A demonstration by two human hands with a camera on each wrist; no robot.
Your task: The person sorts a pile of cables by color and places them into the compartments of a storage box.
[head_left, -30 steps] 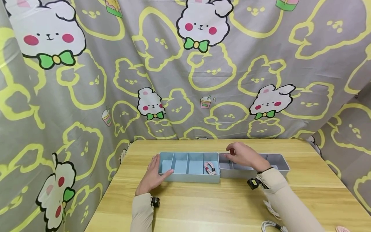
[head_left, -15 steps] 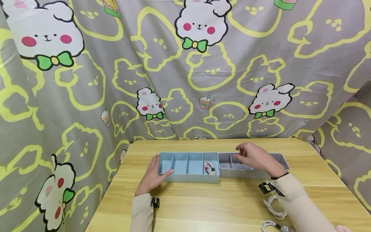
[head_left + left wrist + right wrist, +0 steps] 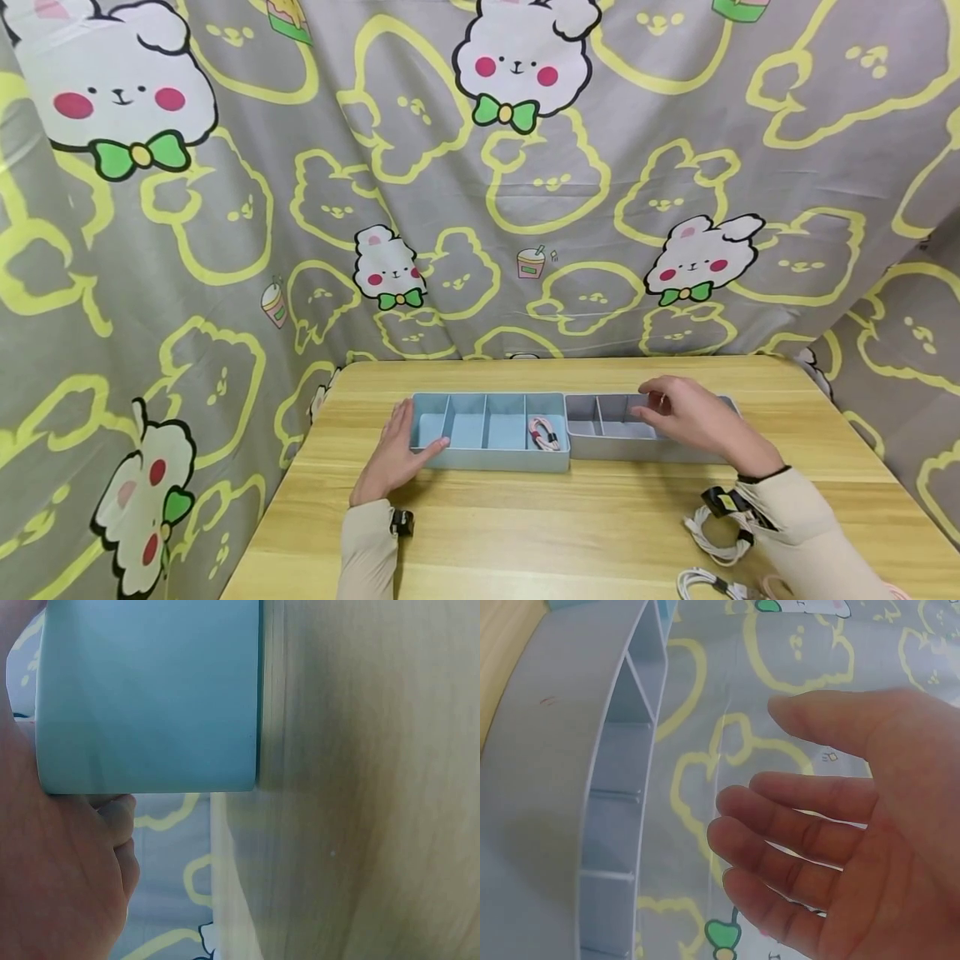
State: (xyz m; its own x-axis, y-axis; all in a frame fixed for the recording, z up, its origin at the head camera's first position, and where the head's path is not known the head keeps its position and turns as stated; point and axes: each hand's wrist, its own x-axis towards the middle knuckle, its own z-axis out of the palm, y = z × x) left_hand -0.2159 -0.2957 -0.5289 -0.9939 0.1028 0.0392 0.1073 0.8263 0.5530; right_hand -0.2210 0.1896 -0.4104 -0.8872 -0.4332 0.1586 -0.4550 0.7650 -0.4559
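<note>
A light blue organizer box (image 3: 495,460) with several compartments stands on the table, a bundled pink-and-white cable (image 3: 543,434) in its rightmost one. My left hand (image 3: 392,454) lies against the box's left end, fingers straight along that side and thumb over the front rim. In the left wrist view the end of the blue box (image 3: 150,697) is close beside the hand. End to end with it stands a grey divided box (image 3: 618,448). Over its right part hovers my right hand (image 3: 693,421), fingers loosely bent; the right wrist view shows nothing between thumb and fingers.
Coiled white cables (image 3: 716,542) lie at the front right of the wooden table (image 3: 540,533), partly under the right forearm. A pink cable (image 3: 776,587) shows at the bottom edge. Behind the table hangs a patterned grey curtain (image 3: 480,192).
My right hand has moved to the right along the grey box, uncovering its left compartments. More of the white coil shows beside the forearm. My left hand and both boxes stay put.
</note>
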